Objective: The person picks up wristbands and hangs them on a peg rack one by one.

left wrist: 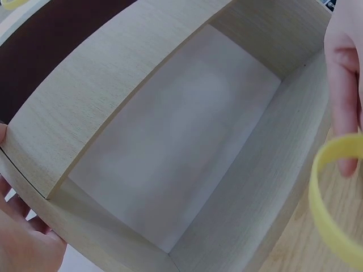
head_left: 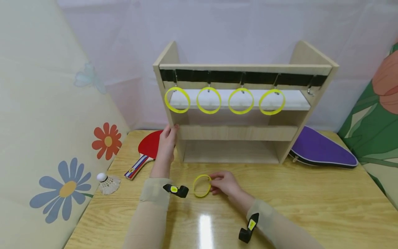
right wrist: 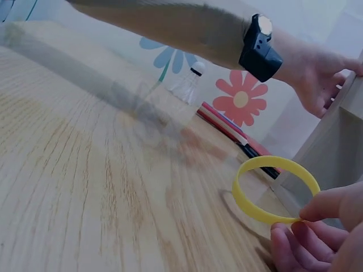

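My right hand (head_left: 226,183) pinches the edge of a yellow ring (head_left: 202,186) between thumb and fingers, just above the tabletop in front of a wooden shelf unit (head_left: 237,133). In the right wrist view the ring (right wrist: 248,205) is tilted and casts a shadow on the wood. My left hand (head_left: 168,141) grips the unit's left side panel; in the left wrist view the thumb lies on the front edge and the fingers on the outer face. Along the unit's black strip (head_left: 228,76), yellow rings (head_left: 209,112) hang from several hooks. The rightmost hook (head_left: 310,91) holds no ring.
A red table tennis bat (head_left: 150,145) lies left of the unit, partly behind my left arm. Nearer the left table edge is a shuttlecock (head_left: 109,184). A purple bat case (head_left: 323,148) lies against the unit's right side. Flower-printed cloth (head_left: 102,52) stands at the sides.
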Available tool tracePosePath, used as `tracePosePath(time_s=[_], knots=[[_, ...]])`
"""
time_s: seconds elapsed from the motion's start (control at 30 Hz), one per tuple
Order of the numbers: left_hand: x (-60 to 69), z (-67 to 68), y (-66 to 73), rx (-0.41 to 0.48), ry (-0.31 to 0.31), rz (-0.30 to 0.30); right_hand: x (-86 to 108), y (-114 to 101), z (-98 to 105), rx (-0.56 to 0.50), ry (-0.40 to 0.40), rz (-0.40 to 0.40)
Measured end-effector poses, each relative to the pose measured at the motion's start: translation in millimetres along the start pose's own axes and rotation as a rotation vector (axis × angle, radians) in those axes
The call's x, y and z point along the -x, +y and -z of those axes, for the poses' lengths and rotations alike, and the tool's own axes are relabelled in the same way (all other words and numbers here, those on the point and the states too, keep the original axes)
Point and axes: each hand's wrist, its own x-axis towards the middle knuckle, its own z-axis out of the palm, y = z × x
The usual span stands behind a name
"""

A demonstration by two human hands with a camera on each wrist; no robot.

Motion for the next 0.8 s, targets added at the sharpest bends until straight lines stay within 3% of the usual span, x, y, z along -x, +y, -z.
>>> tracePosePath(time_s=[0.2,0.8], knots=[[0.9,0.5,-0.2,-0.004,0.004,-0.012,7.2,-5.3,10.7,-0.076,0.009,-0.011],[1.2,0.7,0.5,0.000,-0.013,-0.015,22.9,-40.6,51.5,-0.178,0.046,0.067]])
